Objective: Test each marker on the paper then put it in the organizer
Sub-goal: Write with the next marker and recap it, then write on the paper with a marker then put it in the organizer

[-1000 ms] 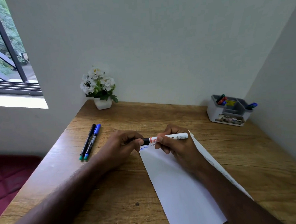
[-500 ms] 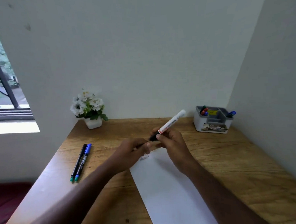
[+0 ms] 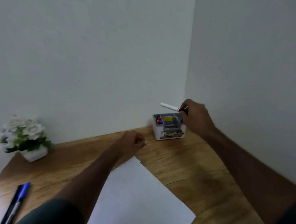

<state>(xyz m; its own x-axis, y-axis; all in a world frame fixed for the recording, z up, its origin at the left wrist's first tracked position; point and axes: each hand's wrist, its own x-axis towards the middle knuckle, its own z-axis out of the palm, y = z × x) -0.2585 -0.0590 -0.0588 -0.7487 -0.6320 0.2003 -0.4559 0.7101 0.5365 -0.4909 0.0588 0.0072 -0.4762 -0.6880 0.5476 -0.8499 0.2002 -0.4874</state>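
My right hand [image 3: 196, 117] grips a white marker [image 3: 169, 107] by its hidden cap end and holds it level just above the grey and white organizer [image 3: 169, 134] in the table's far right corner. Several coloured markers [image 3: 158, 120] stand in the organizer's left compartment. My left hand [image 3: 134, 141] is curled into a fist with nothing visible in it, low over the table just past the far corner of the white paper [image 3: 139, 191]. A blue pen [image 3: 19, 195] and a black pen lie side by side at the left edge.
A white pot of white flowers [image 3: 23, 137] stands at the back left against the wall. Walls close the table [image 3: 189, 161] at the back and on the right. The picture is blurred by head motion.
My right hand has carried the marker from over the paper up and right to above the organizer. My left hand has let go of the marker. The view has swung right.
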